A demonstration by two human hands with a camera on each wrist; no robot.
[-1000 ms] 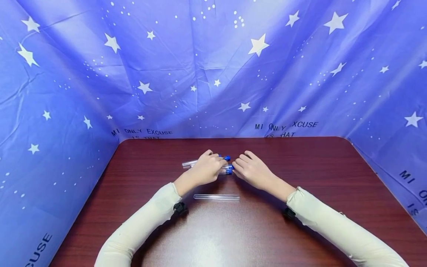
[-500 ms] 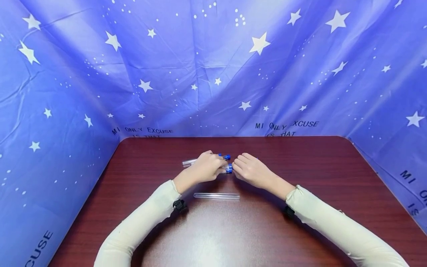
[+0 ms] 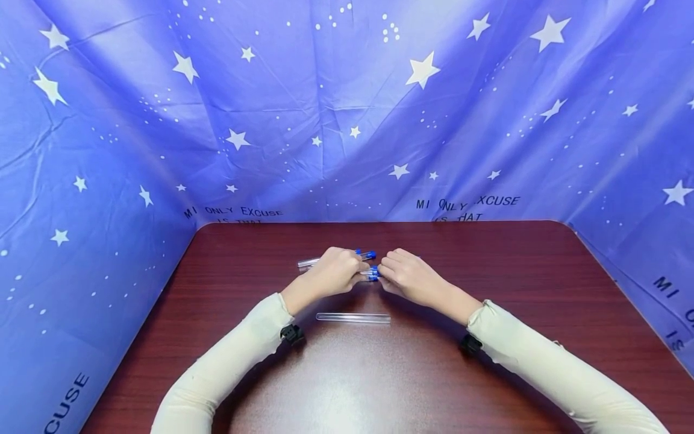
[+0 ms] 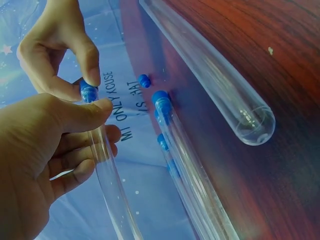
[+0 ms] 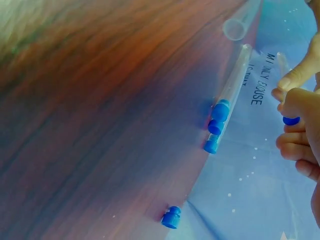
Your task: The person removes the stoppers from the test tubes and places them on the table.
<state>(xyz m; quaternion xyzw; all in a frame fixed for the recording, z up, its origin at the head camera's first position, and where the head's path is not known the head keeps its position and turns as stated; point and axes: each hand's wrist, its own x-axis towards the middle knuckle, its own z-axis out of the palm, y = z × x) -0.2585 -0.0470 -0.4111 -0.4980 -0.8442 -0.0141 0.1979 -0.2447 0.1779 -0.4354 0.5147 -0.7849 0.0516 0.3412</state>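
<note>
My left hand [image 3: 335, 270] grips a clear test tube [image 4: 111, 175] near its mouth, with the thumb across it. At that mouth sits a blue stopper [image 4: 89, 91], which my right hand [image 3: 412, 280] pinches between thumb and fingers. How deep the stopper sits is hidden by the fingers. Beside and partly beneath the left hand lie several blue-stoppered test tubes [image 4: 192, 177]. Nearer the body, an uncapped clear test tube [image 3: 352, 318] lies crosswise. A loose blue stopper [image 5: 171, 218] rests on the table beyond the right hand.
The dark red wooden table [image 3: 515, 301] has a glossy top. Blue star-printed cloth [image 3: 347, 108] encloses its back and sides. Black cameras are strapped at both wrists, below pale sleeves [image 3: 217, 361].
The right hand's fingers have drawn in slightly around the stopper, and a bit of blue now shows behind that hand. Both hands otherwise stay close together; the tubes lying on the table stay put.
</note>
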